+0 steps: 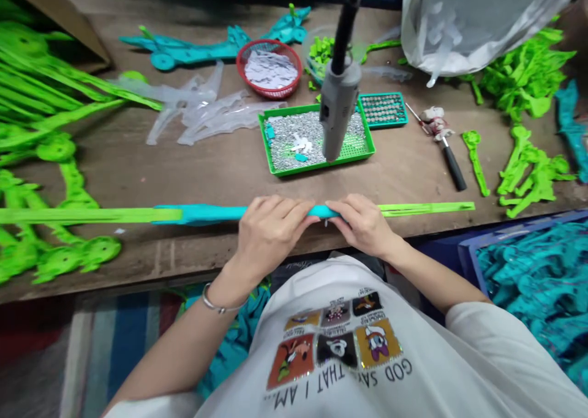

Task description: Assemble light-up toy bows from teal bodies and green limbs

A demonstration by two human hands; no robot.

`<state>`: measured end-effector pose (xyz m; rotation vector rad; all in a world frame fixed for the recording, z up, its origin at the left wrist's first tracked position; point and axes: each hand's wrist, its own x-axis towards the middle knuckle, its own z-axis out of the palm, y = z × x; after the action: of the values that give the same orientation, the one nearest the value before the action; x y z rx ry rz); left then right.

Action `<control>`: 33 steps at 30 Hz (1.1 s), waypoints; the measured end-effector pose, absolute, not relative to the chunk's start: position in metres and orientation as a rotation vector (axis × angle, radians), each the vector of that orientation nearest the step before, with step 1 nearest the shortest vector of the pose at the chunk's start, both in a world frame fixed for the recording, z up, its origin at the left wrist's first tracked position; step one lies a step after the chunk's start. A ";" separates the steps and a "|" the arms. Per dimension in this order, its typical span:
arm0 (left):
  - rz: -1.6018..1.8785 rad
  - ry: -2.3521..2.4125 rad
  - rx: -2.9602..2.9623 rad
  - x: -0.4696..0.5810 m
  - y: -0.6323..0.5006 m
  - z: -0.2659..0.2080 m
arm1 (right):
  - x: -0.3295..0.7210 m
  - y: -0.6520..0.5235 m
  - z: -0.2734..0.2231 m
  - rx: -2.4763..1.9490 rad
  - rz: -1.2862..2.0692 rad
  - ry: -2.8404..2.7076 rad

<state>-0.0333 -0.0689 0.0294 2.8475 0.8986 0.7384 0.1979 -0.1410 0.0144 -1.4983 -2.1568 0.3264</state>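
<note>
From my remote seat I see one long strip [211, 214], blue in the middle and light green toward both ends, lying straight through both grips; neither side is nearer, since the left grip [271, 231] and the right grip [362, 222] are both on it, fingers wrapped over from above, each clasping the blue part; a short stretch of blue shows between the two thumbs.

Its long axis runs side to side across the body, almost level, along the near edge of the surface [206, 173]; rightward of the right grip the green end narrows and stops in view; leftward of the left grip it runs out of my frame, so I cannot tell where that end finishes; whether the strip rests on the surface or is held just above it, I cannot tell either.

Straight beyond the gap between the grips hangs a grey tool [339, 109], roughly upright, its tip directed downward, in front of a green tray [303, 170]; green parts [57, 149] are heaped well left of the left grip.
</note>
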 end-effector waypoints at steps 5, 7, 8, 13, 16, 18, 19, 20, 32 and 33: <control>0.775 0.864 2.797 -0.036 -0.065 0.025 | 0.212 -0.157 0.026 -1.451 0.387 -2.127; 0.776 0.870 2.808 -0.034 -0.067 0.028 | 0.228 -0.175 0.033 -1.472 0.267 -2.069; 0.764 0.873 2.815 -0.032 -0.068 0.030 | 0.237 -0.185 0.035 -1.525 0.136 -1.998; 0.678 0.916 2.854 -0.020 -0.075 0.038 | 0.274 -0.210 0.034 -1.813 -0.613 -1.127; 0.630 0.941 2.859 -0.013 -0.078 0.041 | 0.282 -0.207 0.019 -1.773 -0.152 -1.061; 0.613 0.934 2.841 -0.006 -0.082 0.044 | 0.282 -0.204 0.003 -1.648 0.296 -1.123; 0.611 0.919 2.824 -0.001 -0.084 0.045 | 0.281 -0.203 -0.006 -1.582 0.483 -1.139; 0.610 0.896 2.800 0.005 -0.088 0.046 | 0.280 -0.202 -0.014 -1.526 0.629 -1.142; 0.287 0.759 2.782 0.089 -0.103 0.033 | 0.280 -0.199 -0.024 -1.429 0.908 -0.933; 0.251 0.760 2.803 0.090 -0.101 0.034 | 0.281 -0.197 -0.026 -1.430 0.901 -0.941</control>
<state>0.0897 -0.1012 0.0336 2.8034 0.7602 0.2508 0.2810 -0.1973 -0.0258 -1.4296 -0.9412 0.9011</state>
